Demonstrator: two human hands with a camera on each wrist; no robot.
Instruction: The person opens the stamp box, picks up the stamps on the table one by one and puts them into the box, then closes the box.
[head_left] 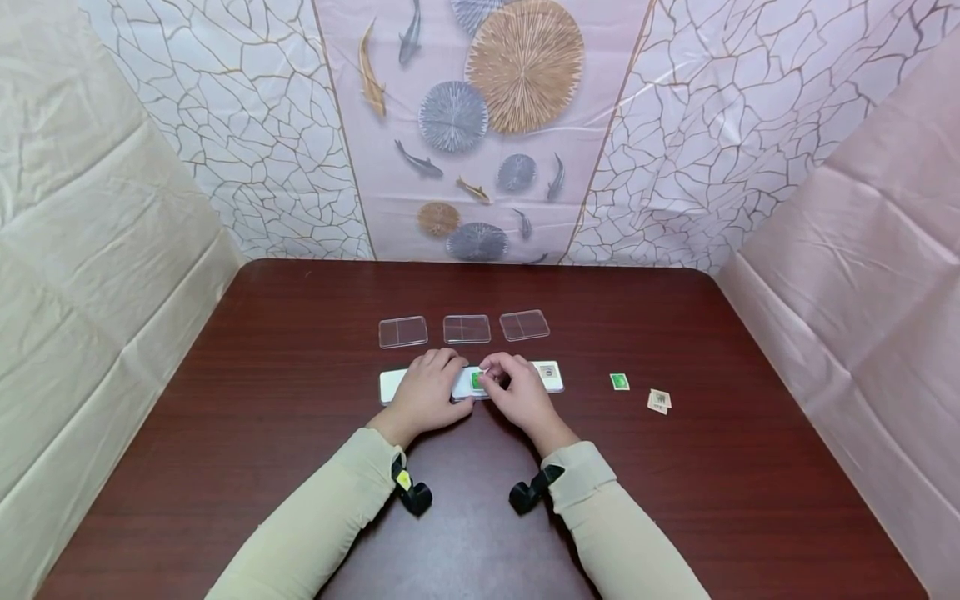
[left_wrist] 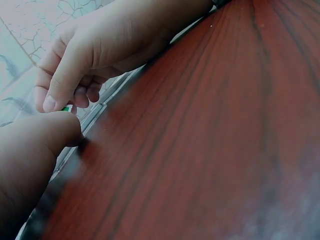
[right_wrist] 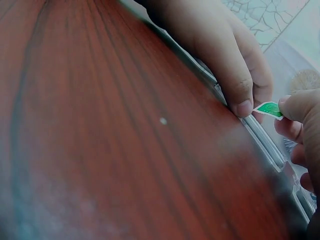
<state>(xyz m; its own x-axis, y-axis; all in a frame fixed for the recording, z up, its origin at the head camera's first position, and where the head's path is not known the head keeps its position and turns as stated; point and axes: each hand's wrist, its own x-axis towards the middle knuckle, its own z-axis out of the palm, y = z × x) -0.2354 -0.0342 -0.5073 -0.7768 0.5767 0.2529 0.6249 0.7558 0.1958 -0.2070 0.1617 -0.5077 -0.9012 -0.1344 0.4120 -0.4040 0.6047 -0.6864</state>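
A small green postage stamp (head_left: 477, 381) is pinched between the thumb and forefinger of my right hand (head_left: 517, 392), tilted over a flat white case (head_left: 467, 392). In the right wrist view the stamp (right_wrist: 270, 109) looks bent, its free corner close to the left thumb. My left hand (head_left: 429, 387) grips that middle case, fingers at its far edge and thumb at its near edge. Another white case (head_left: 391, 384) shows to the left, partly under the left hand. To the right, a third case (head_left: 555, 382) holds a beige stamp (head_left: 548, 371), partly hidden by my right hand.
Three clear plastic lids (head_left: 467, 328) lie in a row behind the cases. Off to the right are a loose green stamp (head_left: 619, 382) and a few overlapping beige stamps (head_left: 659, 401). The dark wooden table (head_left: 300, 500) meets hanging cloth at its back and sides.
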